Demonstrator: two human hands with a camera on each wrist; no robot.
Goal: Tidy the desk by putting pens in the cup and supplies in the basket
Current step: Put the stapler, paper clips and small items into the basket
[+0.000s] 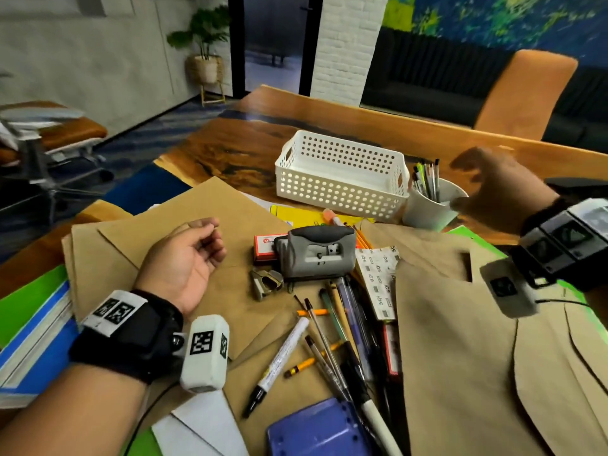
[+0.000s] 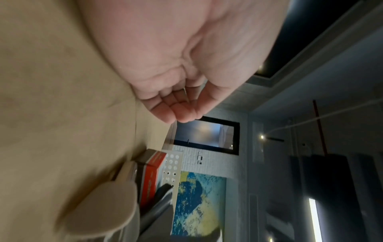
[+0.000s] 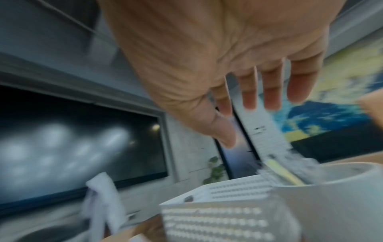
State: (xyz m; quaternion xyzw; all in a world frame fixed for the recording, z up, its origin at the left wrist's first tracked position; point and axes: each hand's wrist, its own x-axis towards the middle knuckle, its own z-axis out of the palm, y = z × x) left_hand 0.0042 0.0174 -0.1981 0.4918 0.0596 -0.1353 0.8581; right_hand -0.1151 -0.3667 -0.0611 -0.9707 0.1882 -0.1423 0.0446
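Note:
A white cup (image 1: 427,209) right of the white perforated basket (image 1: 339,179) holds several pens (image 1: 427,179). My right hand (image 1: 487,189) hovers just right of the cup, fingers spread and straight, holding nothing; the right wrist view shows the hand (image 3: 238,104) above the cup (image 3: 331,196) and the basket (image 3: 217,217). My left hand (image 1: 194,251) rests palm up on the brown envelopes (image 1: 158,245), fingers loosely curled and empty, as the left wrist view of the hand (image 2: 176,106) confirms. More pens and pencils (image 1: 335,337) and a white marker (image 1: 279,360) lie scattered at the front centre.
A grey hole punch (image 1: 316,251), a red staple box (image 1: 263,248), a staple remover (image 1: 266,284) and a blue punch (image 1: 312,429) lie among the papers. Folders (image 1: 29,334) stack at the left. An orange chair (image 1: 523,97) stands behind the wooden desk (image 1: 237,149).

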